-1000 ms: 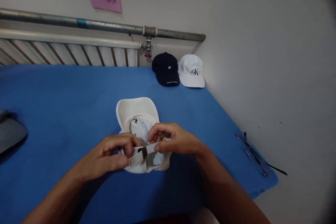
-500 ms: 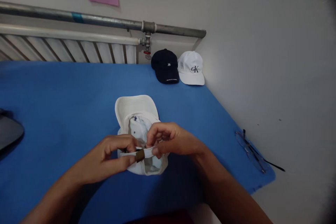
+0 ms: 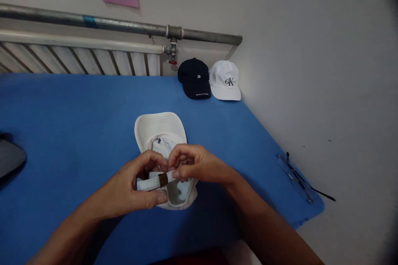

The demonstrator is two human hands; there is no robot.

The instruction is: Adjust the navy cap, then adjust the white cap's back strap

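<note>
A white baseball cap (image 3: 161, 126) lies upside down on the blue surface, its brim pointing away from me and its inside facing up. Its back strap (image 3: 148, 184) passes through a brown buckle (image 3: 163, 180). My right hand (image 3: 199, 165) pinches the strap just right of the buckle between thumb and fingers. Around the strap's left end, my left hand (image 3: 130, 186) is curled, its thumb along the cap's back edge and its fingers behind the strap. Those left fingertips are partly hidden.
A dark blue cap (image 3: 194, 76) and a white cap (image 3: 225, 78) sit side by side at the back of the blue table (image 3: 77, 112). Eyeglasses (image 3: 298, 180) lie near the right edge. A grey cap-like thing (image 3: 10, 157) is cut off at left. Behind run a radiator (image 3: 102, 60) and pipe (image 3: 124, 25).
My left thumb has come off the buckle and dropped lower. The strap's left end now shows, lifted between my left thumb and fingers. My right hand keeps its pinch.
</note>
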